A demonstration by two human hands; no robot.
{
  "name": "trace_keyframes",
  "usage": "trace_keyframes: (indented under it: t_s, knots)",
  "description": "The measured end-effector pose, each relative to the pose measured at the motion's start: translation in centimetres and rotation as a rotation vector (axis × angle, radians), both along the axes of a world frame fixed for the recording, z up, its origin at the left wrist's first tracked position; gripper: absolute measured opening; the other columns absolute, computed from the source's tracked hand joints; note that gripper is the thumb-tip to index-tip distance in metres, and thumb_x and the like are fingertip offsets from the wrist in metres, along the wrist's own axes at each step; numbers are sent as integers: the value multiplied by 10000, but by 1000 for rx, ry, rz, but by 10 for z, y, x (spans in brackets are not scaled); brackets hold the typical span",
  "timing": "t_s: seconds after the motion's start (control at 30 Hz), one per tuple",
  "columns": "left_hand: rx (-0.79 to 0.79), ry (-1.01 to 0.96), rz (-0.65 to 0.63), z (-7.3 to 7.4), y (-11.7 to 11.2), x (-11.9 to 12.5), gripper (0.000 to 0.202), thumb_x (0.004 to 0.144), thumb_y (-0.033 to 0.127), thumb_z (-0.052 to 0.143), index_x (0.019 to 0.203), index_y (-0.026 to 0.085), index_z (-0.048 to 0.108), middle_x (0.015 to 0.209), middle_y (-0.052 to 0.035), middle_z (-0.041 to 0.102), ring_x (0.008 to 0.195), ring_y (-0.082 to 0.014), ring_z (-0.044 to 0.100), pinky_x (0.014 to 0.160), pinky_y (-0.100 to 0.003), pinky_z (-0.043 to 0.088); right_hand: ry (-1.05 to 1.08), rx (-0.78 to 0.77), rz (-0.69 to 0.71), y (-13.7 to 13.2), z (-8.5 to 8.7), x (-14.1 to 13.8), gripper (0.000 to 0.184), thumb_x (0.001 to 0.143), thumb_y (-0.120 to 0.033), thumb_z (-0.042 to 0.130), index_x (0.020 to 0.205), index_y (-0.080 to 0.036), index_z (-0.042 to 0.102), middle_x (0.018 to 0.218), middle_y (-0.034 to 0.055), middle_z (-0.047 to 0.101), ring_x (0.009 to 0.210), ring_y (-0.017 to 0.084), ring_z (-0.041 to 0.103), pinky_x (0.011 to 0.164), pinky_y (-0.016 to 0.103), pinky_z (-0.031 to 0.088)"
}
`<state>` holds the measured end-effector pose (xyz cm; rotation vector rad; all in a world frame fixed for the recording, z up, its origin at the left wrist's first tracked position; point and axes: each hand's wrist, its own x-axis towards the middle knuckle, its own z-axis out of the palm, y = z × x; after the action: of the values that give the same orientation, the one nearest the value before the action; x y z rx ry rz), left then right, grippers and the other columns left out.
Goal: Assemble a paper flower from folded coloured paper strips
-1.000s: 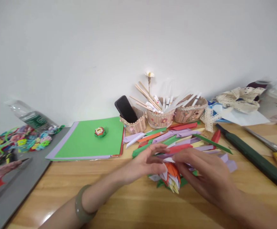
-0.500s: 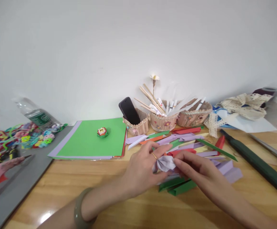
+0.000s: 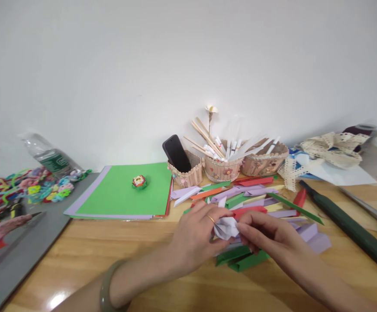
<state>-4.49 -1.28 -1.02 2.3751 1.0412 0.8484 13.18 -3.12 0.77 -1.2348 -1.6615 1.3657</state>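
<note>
Between my two hands is a small piece of folded white paper (image 3: 226, 228), pale and pleated. My left hand (image 3: 196, 236), with a ring and a bracelet, curls round its left side, thumb below and fingers above. My right hand (image 3: 272, 234) pinches its right edge between thumb and fingertips. Beneath and behind the hands lies a spread of folded paper strips (image 3: 311, 236) in purple, green, red, yellow and orange. Two green folded strips (image 3: 245, 258) lie just below the hands.
Green paper sheets (image 3: 110, 195) carry a small paper flower (image 3: 139, 182). Three decorated baskets (image 3: 222, 170) line the wall, one holding a phone (image 3: 177, 153). A pink glue gun (image 3: 0, 238) rests on a grey mat at left. A dark green tool (image 3: 347, 221) and scissors (image 3: 370, 206) lie right.
Both hands keep hold of the folded paper, and its pleats now face slightly differently. The whole view has shifted a little downward in the picture.
</note>
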Motion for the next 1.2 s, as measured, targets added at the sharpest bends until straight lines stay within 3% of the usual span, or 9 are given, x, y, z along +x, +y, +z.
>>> trace_keyframes:
  t_s: [0.37, 0.67, 0.8, 0.97, 1.1, 1.2]
  knots:
    - [-136, -222, 5, 0, -7, 2, 250, 749, 292, 623, 968, 199, 543, 941, -45, 625, 860, -180, 534, 754, -294, 399, -46, 91, -2, 0, -4, 1, 344, 833, -476, 455, 647, -188, 474, 586, -26, 417, 554, 114, 387, 491, 223, 308]
    - [-257, -338, 12, -3, -13, 2, 283, 738, 344, 635, 977, 211, 561, 923, -43, 593, 870, -189, 516, 804, -317, 384, -56, 117, 17, -1, -6, -1, 331, 850, -463, 449, 675, -184, 487, 640, -4, 495, 619, 135, 457, 543, 233, 361]
    - [-438, -487, 9, -6, -13, 3, 341, 684, 357, 688, 976, 216, 582, 956, -50, 574, 918, -206, 520, 829, -325, 391, -122, 180, 11, -2, -4, -3, 317, 853, -438, 439, 670, -186, 500, 633, 6, 528, 602, 140, 468, 532, 241, 361]
    - [-688, -765, -74, -3, -4, 2, 397, 584, 349, 767, 941, 231, 638, 1135, -50, 492, 1044, -209, 488, 847, -276, 398, -95, 160, -148, 4, 0, 8, 336, 802, -442, 503, 580, -196, 447, 523, -30, 432, 495, 112, 399, 449, 225, 305]
    - [-904, -909, -189, 2, -1, 3, 419, 615, 298, 758, 1013, 268, 629, 1095, -32, 552, 985, -169, 528, 813, -253, 417, 68, 93, -283, 10, 1, 14, 233, 799, -442, 521, 785, -209, 528, 643, -22, 511, 546, 116, 471, 484, 219, 384]
    - [-1038, -987, -196, 1, -2, 5, 471, 592, 243, 778, 1033, 259, 613, 1058, -27, 597, 923, -151, 558, 790, -251, 431, 102, 100, -195, 11, 1, 11, 273, 785, -445, 541, 901, -199, 564, 812, 25, 587, 710, 159, 550, 611, 252, 451]
